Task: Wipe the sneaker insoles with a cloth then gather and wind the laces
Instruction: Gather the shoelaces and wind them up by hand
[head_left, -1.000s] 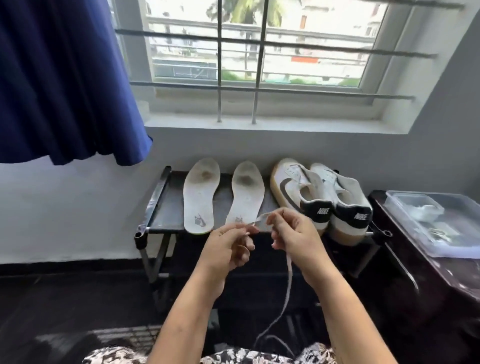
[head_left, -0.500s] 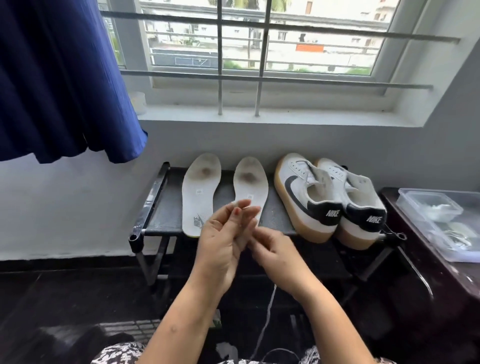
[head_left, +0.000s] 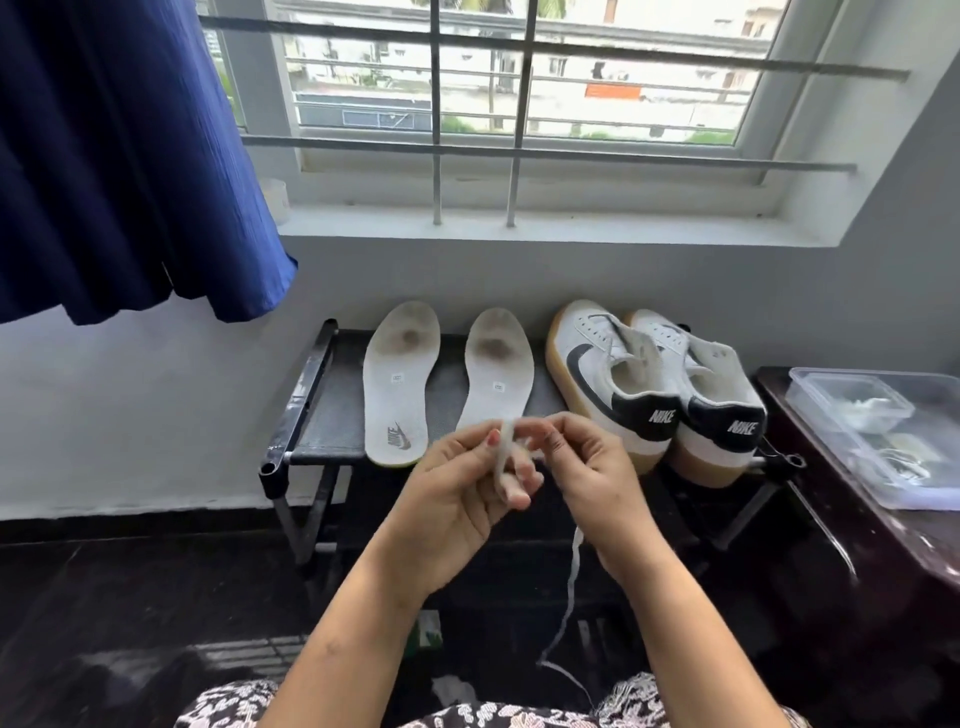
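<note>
Winding step: your left hand (head_left: 467, 483) has the lace (head_left: 503, 451) looped round its half-curled fingers; right hand (head_left: 587, 467) pinches the feed. Keep tension, stack turns flat, let the slack tail toward your lap run free. Insoles (head_left: 400, 384) lie on the rack (head_left: 311, 395).

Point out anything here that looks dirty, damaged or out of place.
Both insoles on the rack show dark brown stains near their far ends. Nothing else stands out; the sneakers sit upright, side by side.
</note>
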